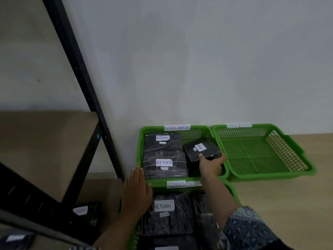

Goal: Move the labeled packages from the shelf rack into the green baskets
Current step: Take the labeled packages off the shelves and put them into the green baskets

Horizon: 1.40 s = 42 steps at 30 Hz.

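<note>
Roughly halfway: one package point(201, 149) is gripped by the right hand point(210, 165) over a part-filled basket point(153, 128), the left hand point(137, 192) is spread empty, and more are left on the rack point(76, 69).

Beyond the right hand point(210, 166), plain white wall point(198, 60), bare and evenly lit. To that hand's right, pale wood-look floor point(288, 204), meeting the wall in a straight line. Left of the left hand point(137, 192), black metal shelf rack point(78, 69), perforated upright slanting across the view, brown shelf board point(45, 150) behind it. Dim, cool light overall.
</note>
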Available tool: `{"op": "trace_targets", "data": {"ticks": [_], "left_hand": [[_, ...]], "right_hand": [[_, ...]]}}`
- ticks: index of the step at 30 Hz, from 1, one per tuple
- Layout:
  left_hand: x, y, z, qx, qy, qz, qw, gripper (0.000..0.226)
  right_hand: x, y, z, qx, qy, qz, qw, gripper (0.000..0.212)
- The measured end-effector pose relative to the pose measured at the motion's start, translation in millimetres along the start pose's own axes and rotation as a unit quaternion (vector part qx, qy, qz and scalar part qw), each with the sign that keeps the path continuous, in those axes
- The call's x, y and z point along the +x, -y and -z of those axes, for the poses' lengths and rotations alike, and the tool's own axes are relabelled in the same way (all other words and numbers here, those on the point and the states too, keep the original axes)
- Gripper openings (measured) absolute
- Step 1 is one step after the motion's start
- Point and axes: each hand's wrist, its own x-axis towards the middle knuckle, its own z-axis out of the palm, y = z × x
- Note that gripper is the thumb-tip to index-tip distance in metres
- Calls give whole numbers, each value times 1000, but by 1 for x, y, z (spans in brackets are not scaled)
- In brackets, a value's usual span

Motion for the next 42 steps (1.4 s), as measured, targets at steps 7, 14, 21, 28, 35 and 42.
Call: {"op": "trace_targets", "data": {"ticks": [7, 14, 21, 28, 35, 42], "left_hand": [[-2, -4, 2, 11, -14, -1, 1000, 61], [-4, -3, 1, 70, -32, -13, 997, 60], [-2, -1, 0, 69, -24, -23, 997, 61], [-9, -7, 16, 106, -22, -35, 993, 84], [-57, 1, 33, 123, -39, -94, 987, 76], [-147, 34, 51, 144, -36, -148, 978, 65]], "right_hand": [[24, -4, -7, -102, 3, -50, 994, 79], [52, -17, -14, -166, 124, -123, 971, 48], [37, -8, -7, -261, 175, -44, 948, 74], [-41, -2, 20, -426, 258, 183, 848, 71], [-118, -30, 47, -501, 236, 328, 765, 67], [-217, -63, 73, -541, 223, 386, 712, 66]]}}
